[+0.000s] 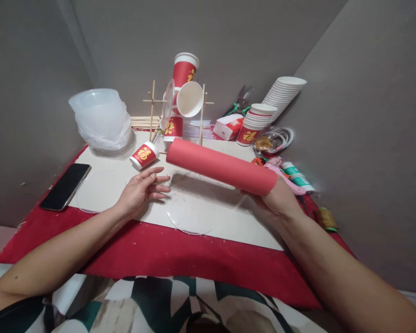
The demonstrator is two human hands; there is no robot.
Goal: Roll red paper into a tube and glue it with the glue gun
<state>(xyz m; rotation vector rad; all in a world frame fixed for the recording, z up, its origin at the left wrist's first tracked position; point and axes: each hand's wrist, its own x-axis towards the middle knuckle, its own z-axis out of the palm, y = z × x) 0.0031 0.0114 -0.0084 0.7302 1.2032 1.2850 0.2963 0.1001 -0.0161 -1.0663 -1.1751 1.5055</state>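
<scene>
- A smooth, matte red cylinder (pixel 222 166), apparently paper, is above the middle of the off-white rectangular board (pixel 229 226) that lies on the red-cloth-covered table (pixel 159 254).
- Its long axis runs mainly left to right, on a slant: the left end points toward the table's far left corner, the right end toward the near right corner.
- The right hand (pixel 280 199) is closed around the cylinder's right end, fingers underneath; the thumb is mostly hidden.
- The left hand (pixel 143 189) is open and empty, fingers loosely spread and pointing toward the table's right edge, just below the cylinder's left end in the view. Whether it touches the board cannot be told.
- A clear, flat plastic disc (pixel 192 210) lies below the cylinder, near the board's near edge.
- A red-and-white paper cup (pixel 145 156) with gold lettering lies tipped on its side, beyond the left hand.
- A black smartphone (pixel 65 187) lies by the table's left edge.
- Toward the table's far edge, a red-and-white paper cup (pixel 185 69) tops a stacked column.
</scene>
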